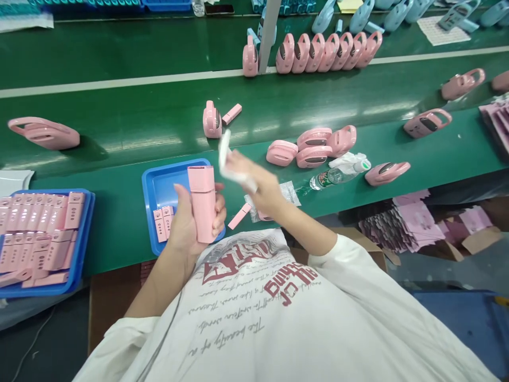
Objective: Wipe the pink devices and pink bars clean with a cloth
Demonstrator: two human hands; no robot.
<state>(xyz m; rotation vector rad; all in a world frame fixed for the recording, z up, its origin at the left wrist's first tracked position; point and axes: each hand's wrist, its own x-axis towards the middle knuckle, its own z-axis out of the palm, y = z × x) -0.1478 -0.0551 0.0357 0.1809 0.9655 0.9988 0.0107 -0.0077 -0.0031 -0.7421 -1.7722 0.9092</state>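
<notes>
My left hand (pixel 186 215) is closed around a pink rectangular device (pixel 203 207), held upright with its shiny cap end up. It is above the right part of a small blue tray (pixel 148 183), where a few small pink pieces (pixel 160 225) lie at the left. To the right, my right hand (pixel 254 178) grips a white cloth (pixel 225 159), blurred by motion and apart from the device. Below that hand, a slim pink piece (pixel 239 216) lies beside a clear plastic bag (pixel 289 193) on the green table.
At the left, a blue tray (pixel 88 223) is full of pink devices. Pink handled units (pixel 314 156) and a plastic bottle (pixel 326 179) stand or lie to the right. Behind runs a green belt (pixel 151 122) carrying more units; a grey post (pixel 269 37) rises beyond.
</notes>
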